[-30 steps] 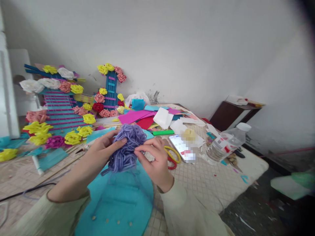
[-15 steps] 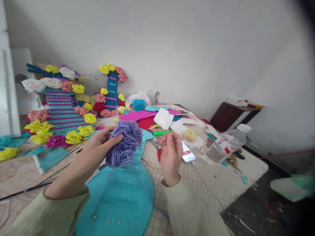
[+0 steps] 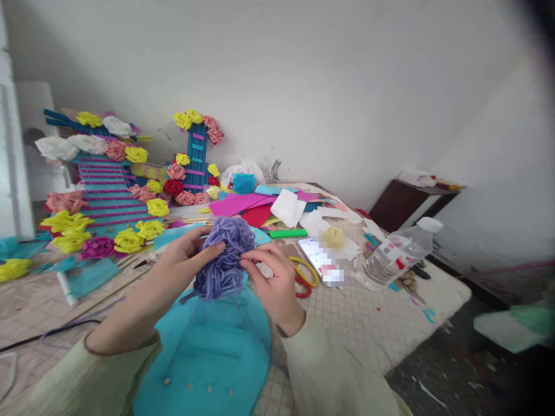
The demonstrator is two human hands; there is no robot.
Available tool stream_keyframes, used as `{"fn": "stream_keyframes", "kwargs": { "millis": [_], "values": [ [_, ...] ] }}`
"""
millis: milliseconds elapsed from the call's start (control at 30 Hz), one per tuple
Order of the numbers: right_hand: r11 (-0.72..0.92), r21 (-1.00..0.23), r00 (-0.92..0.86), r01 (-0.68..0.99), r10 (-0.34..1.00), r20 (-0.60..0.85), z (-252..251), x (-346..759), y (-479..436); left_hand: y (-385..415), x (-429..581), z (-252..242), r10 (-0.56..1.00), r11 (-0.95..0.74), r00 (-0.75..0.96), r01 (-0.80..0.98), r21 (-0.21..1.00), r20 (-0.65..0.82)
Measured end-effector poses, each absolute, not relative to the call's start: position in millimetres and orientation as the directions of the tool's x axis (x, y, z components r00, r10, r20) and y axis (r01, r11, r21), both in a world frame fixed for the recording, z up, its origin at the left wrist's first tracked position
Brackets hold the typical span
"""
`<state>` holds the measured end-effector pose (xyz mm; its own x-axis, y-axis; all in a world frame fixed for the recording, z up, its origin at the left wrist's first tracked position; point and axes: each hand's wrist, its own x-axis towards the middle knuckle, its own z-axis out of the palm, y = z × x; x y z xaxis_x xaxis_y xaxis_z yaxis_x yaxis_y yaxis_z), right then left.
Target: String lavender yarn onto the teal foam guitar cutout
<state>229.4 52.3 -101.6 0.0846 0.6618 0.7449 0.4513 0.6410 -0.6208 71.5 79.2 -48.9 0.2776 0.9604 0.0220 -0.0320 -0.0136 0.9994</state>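
A bundle of purple yarn point(image 3: 225, 254) is held up just above a large turquoise felt piece point(image 3: 208, 352) on the tiled table. My left hand point(image 3: 182, 260) grips the bundle's left side, thumb pressed into the strands. My right hand point(image 3: 271, 277) is at the bundle's right side, fingertips pinched on the yarn. Thin purple strands hang down from the bundle over the turquoise felt.
Blue frames trimmed with paper flowers point(image 3: 108, 190) stand at the back left. Coloured sheets point(image 3: 255, 205), a green marker point(image 3: 288, 233), a phone point(image 3: 323, 260), yellow and red scissors point(image 3: 303, 274) and a plastic bottle point(image 3: 399, 251) lie to the right. The table edge point(image 3: 433, 312) drops off at right.
My right hand drew away from the yarn to the right half a second ago, then came back and pinches the bundle again. My left hand kept its hold.
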Motion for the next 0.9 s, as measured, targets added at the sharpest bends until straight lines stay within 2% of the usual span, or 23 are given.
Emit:
{"fn": "stream_keyframes", "kwargs": {
  "millis": [400, 567, 667, 767, 900],
  "values": [
    [0.655, -0.607, 0.095, 0.451, 0.641, 0.762, -103, 228, 52, 78, 74, -48, 0.964, -0.048, 0.26, -0.041, 0.998, 0.057],
    [0.677, -0.649, 0.156, 0.346, 0.641, 0.752, -100, 229, 50, 82, 72, -50, 0.96, -0.015, 0.279, -0.015, 1.0, 0.019],
    [0.697, -0.679, 0.276, 0.231, 0.622, 0.733, -99, 229, 49, 83, 72, -52, 0.959, -0.022, 0.283, -0.014, 1.0, 0.025],
    [0.745, -0.655, 0.349, 0.121, 0.586, 0.731, -99, 228, 45, 82, 73, -52, 0.961, -0.041, 0.273, 0.004, 0.999, 0.038],
    [0.75, -0.633, 0.108, 0.194, 0.625, 0.773, -97, 223, 38, 81, 76, -51, 0.969, -0.104, 0.231, 0.052, 0.993, 0.09]
  ]
}}
